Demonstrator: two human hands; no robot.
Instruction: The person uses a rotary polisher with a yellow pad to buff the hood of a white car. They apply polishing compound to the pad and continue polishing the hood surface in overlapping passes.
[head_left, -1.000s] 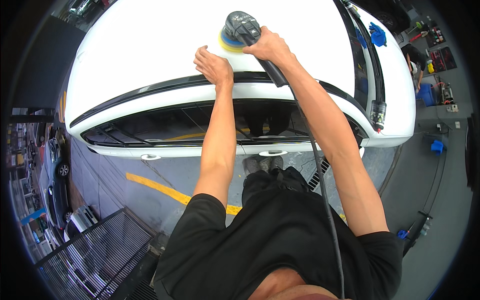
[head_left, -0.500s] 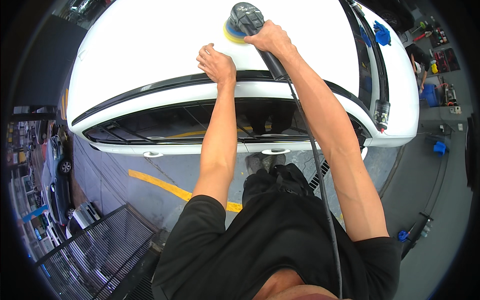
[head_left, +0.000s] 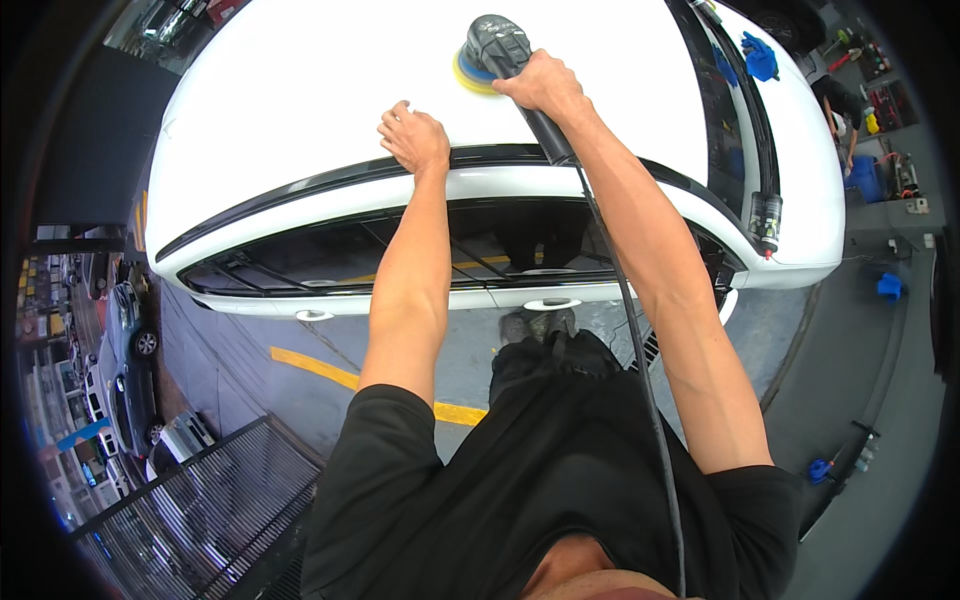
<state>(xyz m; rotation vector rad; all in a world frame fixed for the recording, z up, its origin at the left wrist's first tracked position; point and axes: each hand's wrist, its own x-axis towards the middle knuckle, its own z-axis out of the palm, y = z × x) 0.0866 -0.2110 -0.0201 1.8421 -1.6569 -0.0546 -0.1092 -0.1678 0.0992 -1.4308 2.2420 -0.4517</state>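
My right hand is wrapped around the black body of a corded polisher. The tool's round pad, yellow with a blue layer, rests on the white car's roof. From the rear of the handle a dark power cord runs down past my right arm and over my shirt. To the left of the polisher, my left hand is at the near part of the roof with fingers loosely bent and apart, holding nothing. Whether its fingertips touch the paint I cannot tell.
A bottle stands near the windshield's base, and a blue cloth lies on the hood. Another person is at the far right by a blue bin. A slatted metal gate and parked cars are at left.
My left hand has shifted a little left and down along the roof. The polisher in my right hand sits slightly lower and farther right in view. The whole view has also shifted slightly.
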